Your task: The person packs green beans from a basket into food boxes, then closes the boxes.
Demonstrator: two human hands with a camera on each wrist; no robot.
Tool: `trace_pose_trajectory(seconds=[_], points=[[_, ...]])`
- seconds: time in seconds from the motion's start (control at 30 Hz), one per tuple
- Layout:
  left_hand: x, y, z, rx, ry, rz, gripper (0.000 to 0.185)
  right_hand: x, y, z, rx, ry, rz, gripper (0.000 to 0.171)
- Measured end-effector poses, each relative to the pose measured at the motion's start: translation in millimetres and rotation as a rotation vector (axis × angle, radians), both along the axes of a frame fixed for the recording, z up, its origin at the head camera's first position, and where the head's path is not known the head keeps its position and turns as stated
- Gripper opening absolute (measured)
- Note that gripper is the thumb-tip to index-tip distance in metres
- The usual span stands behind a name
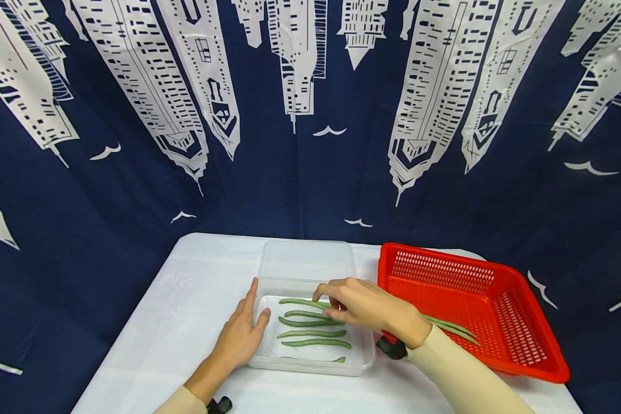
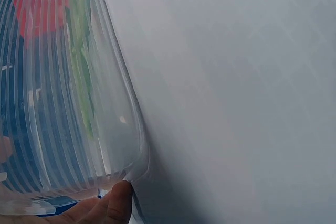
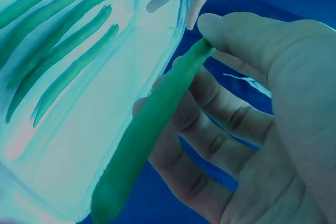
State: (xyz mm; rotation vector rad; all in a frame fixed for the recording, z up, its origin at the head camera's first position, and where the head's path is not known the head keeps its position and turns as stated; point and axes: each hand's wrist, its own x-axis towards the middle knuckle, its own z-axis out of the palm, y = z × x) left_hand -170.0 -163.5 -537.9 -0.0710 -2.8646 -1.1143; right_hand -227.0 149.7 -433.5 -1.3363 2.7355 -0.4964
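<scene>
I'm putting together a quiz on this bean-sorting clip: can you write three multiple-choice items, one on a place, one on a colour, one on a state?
1. Where does the left hand rest?
A. in the basket
B. against the left side of the clear container
C. on the backdrop

2. What colour is the basket?
A. red
B. yellow
C. white

3. What is the right hand doing?
A. lying flat on the table
B. pinching a green bean over the container
C. lifting the basket

Answers:
1 B, the head view shows its fingers along the container's left wall.
2 A, its mesh is bright red.
3 B, the right wrist view shows thumb and fingers closed on a bean.
</scene>
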Motion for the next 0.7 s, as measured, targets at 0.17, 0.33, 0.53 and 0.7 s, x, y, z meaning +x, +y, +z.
trace_pose_trajectory(seconds=[0.17, 0.33, 0.53, 0.7], points=[[0.0, 0, 0.3, 0.003, -0.005, -0.001, 0.079, -16.3, -17, -6.3, 0.041, 0.008, 0.018, 0.022], [0.1, -1, -1.4, 0.003, -0.004, 0.002, 0.08, -31.6, -29, -18.6, 0.094, 0.01, 0.02, 0.022], [1.4, 0, -3.0, 0.002, -0.007, -0.004, 0.081, -41.8, -36, -36.6, 0.133, 0.0, 0.002, 0.021], [0.5, -1, -1.5, -0.001, 0.005, -0.004, 0.08, -48.9, -42, -46.8, 0.155, -0.005, -0.015, 0.022]])
